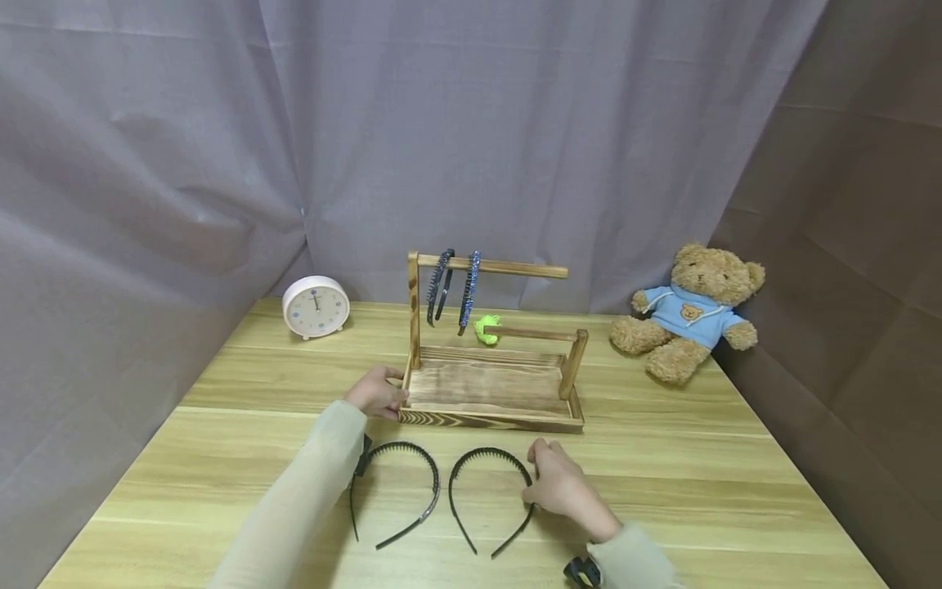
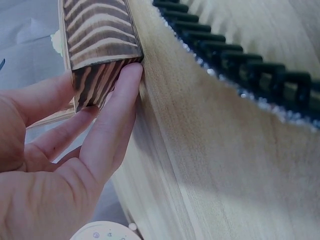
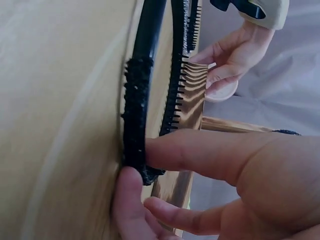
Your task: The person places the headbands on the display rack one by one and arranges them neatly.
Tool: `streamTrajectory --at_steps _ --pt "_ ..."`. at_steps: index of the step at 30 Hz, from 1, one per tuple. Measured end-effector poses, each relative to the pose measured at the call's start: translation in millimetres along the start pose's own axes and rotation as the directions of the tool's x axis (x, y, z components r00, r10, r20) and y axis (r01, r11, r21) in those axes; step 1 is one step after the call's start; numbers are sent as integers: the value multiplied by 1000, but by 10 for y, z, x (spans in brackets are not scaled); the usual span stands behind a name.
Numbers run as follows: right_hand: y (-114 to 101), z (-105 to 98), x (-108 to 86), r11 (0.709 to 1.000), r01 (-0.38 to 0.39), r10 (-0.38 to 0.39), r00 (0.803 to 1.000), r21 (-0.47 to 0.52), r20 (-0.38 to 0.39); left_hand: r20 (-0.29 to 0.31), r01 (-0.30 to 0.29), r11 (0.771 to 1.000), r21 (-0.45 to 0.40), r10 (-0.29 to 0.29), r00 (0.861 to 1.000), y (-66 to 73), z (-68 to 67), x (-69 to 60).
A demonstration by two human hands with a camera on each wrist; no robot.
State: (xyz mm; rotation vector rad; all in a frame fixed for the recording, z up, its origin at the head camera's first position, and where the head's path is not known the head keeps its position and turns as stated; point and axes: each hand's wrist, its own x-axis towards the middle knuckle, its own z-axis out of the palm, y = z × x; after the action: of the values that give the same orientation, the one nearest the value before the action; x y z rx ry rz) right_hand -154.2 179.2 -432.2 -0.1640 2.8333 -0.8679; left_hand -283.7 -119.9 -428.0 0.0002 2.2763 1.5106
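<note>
A wooden rack (image 1: 486, 421) with a tray base and two bars stands mid-table; two headbands, one dark (image 1: 434, 286) and one blue glittery (image 1: 468, 290), hang on its upper bar. My left hand (image 1: 377, 393) holds the tray's left front corner (image 2: 100, 65), thumb and fingers around it. In front of the rack lie two black headbands, the left (image 1: 434, 483) with a glittery edge (image 2: 240, 90) and the right (image 1: 452, 491). The right headband's side (image 3: 135, 110) is pinched between thumb and fingers of my right hand (image 1: 561, 483).
A white clock (image 1: 316, 307) stands at the back left. At the back right sits a teddy bear (image 1: 692, 315) in a blue top. A bright green object (image 1: 486, 329) is behind the rack, and grey curtains (image 1: 515, 147) surround the table.
</note>
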Motion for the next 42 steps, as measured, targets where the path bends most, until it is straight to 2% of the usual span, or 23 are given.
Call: streamTrajectory --at_steps 2,4,8,11,14,17,20,24,28,36,42 --pt "-5 -9 5 1000 2 -2 1000 -5 13 3 1 1000 0 -1 1000 -1 2 -2" --pt "2 -24 7 999 -10 8 999 32 33 10 -4 1000 4 4 1000 0 6 -6" --pt "62 -63 5 980 -48 30 995 194 95 13 -11 1000 1 11 1000 4 14 -13" --pt "124 -100 0 935 -72 10 984 346 177 5 -7 1000 1 7 1000 2 15 -14" --pt "184 -145 0 876 -92 -43 963 473 267 -2 -4 1000 3 4 1000 1 16 -19" --pt "238 -178 6 825 -112 -93 940 553 329 0 -7 1000 11 7 1000 7 12 -24" --pt "283 -190 16 792 -123 -121 929 598 351 2 -8 1000 14 8 1000 13 7 -25" --pt "309 -193 34 763 -123 -136 929 635 345 -2 -7 1000 8 7 1000 22 6 -21" --pt "313 -195 42 746 -110 -133 942 657 309 -2 -4 1000 6 4 1000 31 10 -26" --pt "271 -204 22 722 -63 -127 967 689 220 -4 -9 1000 26 9 1000 22 9 -22" --pt "235 -199 1 718 -37 -89 986 696 144 -10 -8 1000 29 9 1000 18 11 -20"
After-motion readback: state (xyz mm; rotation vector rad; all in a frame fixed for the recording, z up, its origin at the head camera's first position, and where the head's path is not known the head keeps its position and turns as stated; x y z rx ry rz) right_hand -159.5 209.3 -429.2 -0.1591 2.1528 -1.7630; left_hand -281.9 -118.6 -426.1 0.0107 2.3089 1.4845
